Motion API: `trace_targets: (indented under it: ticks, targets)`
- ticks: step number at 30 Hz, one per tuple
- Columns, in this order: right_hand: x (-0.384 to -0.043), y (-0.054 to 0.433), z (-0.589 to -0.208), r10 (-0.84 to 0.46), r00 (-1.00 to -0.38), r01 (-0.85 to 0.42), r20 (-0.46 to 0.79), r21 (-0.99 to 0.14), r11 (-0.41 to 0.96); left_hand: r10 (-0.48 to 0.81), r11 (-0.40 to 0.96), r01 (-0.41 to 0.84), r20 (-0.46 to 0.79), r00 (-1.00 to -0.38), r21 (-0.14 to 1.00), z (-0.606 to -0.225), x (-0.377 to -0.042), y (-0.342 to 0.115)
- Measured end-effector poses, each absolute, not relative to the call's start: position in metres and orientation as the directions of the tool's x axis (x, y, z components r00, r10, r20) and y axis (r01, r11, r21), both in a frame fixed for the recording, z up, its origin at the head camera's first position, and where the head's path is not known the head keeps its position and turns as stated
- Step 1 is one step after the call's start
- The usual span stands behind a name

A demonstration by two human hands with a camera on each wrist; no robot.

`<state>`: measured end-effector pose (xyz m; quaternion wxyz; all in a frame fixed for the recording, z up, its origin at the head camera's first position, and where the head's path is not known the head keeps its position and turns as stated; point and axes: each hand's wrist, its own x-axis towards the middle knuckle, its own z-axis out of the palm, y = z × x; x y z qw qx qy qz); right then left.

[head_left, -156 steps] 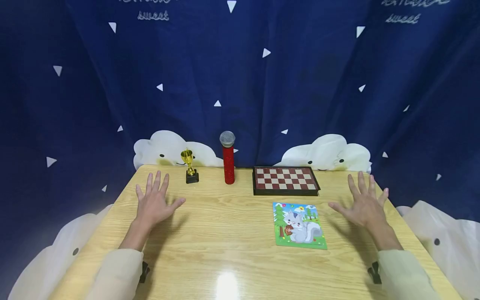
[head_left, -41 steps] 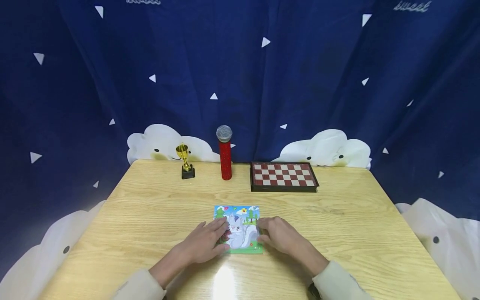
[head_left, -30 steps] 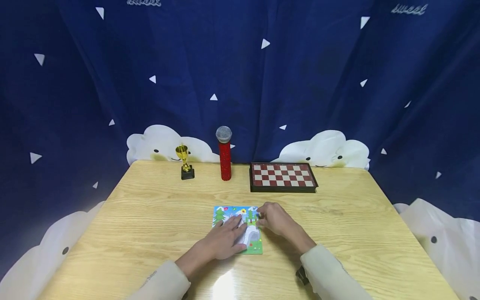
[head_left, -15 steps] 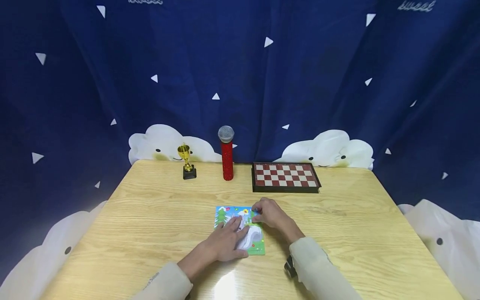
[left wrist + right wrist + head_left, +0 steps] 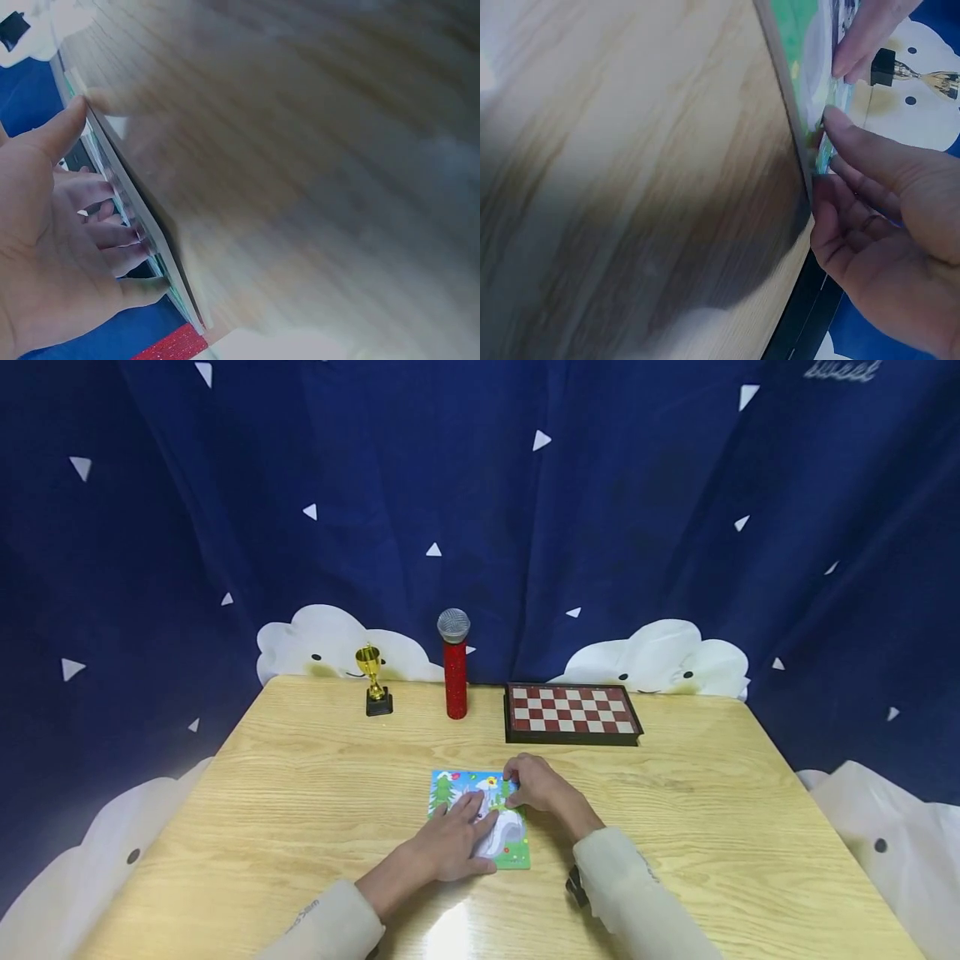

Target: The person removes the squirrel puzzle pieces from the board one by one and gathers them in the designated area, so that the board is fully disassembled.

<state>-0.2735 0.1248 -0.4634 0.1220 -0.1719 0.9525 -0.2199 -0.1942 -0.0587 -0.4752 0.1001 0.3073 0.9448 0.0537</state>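
A square squirrel puzzle [image 5: 513, 855] lies flat on the table, its middle covered by my hands. My left hand [image 5: 447, 842] rests on it with fingers spread, the thumb near the front edge. In the left wrist view, the fingertips [image 5: 157, 286] touch the puzzle's face. At the upper right corner, my right hand [image 5: 538, 783] is bent over the edge. The right wrist view shows its thumb [image 5: 840, 124] on the picture and the other fingers curled at the rim, pinching it there. Whether a single piece is lifted cannot be seen.
Along the back of the wooden table [image 5: 300, 777] stand a small gold trophy cup [image 5: 373, 678], a red microphone [image 5: 454, 664] and a black-framed checkered board [image 5: 572, 713]. Behind them hangs a dark blue curtain [image 5: 600, 510] with white clouds and triangles.
The puzzle went from the right to the middle of the table. My left hand slid from its left edge onto its middle, and my right hand moved from its right edge to the upper right corner.
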Motion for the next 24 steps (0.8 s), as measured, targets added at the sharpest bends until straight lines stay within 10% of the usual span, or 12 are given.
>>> trace_targets:
  ticks: [24]
  targets:
    - [-0.2752, 0.1239, -0.4601, -0.361, -0.921, -0.258, -0.145, -0.464, 0.847, 0.585, 0.811, 0.565, -0.182, -0.791, 0.151, -0.473, -0.1933, -0.0578]
